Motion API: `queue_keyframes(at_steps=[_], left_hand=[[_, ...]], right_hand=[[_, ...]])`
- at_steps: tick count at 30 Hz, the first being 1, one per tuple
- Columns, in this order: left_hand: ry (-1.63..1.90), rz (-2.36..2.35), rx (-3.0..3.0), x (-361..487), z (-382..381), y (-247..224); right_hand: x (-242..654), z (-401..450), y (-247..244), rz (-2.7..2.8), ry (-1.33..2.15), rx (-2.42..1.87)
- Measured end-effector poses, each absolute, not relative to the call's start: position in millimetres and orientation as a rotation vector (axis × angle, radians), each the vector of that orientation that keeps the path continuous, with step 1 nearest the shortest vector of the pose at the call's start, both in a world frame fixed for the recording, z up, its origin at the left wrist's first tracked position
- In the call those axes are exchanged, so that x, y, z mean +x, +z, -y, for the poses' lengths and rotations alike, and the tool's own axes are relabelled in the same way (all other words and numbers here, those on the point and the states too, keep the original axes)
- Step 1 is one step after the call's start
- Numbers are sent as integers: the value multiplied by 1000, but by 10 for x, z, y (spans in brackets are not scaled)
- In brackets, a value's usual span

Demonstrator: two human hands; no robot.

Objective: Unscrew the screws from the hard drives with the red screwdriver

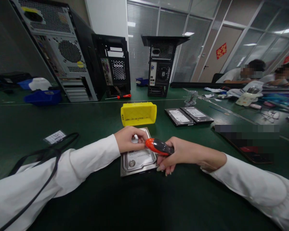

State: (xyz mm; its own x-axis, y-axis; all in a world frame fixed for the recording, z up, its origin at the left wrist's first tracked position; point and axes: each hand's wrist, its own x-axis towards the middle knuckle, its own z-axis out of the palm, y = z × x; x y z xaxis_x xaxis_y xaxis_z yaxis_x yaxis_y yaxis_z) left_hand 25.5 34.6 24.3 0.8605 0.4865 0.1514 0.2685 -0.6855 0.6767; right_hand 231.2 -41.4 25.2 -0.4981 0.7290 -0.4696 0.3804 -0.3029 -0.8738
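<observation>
A silver hard drive (141, 160) lies label side up on the green table, between my two hands. My left hand (131, 140) rests over its upper left part, fingers curled together; what they hold, if anything, is hidden. My right hand (170, 155) is wrapped round a red and black screwdriver (159, 146), its handle end toward my left hand, at the drive's right edge. The screwdriver's tip cannot be made out. Just behind the drive stands a yellow bin (139, 114) with small dark bits inside.
Two more hard drives (189, 116) lie behind my right hand. Computer cases (159, 69) stand at the back, near a red screwdriver (124, 96). A black strap (60, 150) and a small bag (55, 137) are at the left. People (245, 72) sit far right.
</observation>
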Motion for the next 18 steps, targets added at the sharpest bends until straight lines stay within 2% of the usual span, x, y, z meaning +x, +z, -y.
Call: queue_keyframes(at_steps=[18], left_hand=[[470,-531,2254,247,-358,150]], right_hand=[[2339,407,245,1633,1928,-1374]])
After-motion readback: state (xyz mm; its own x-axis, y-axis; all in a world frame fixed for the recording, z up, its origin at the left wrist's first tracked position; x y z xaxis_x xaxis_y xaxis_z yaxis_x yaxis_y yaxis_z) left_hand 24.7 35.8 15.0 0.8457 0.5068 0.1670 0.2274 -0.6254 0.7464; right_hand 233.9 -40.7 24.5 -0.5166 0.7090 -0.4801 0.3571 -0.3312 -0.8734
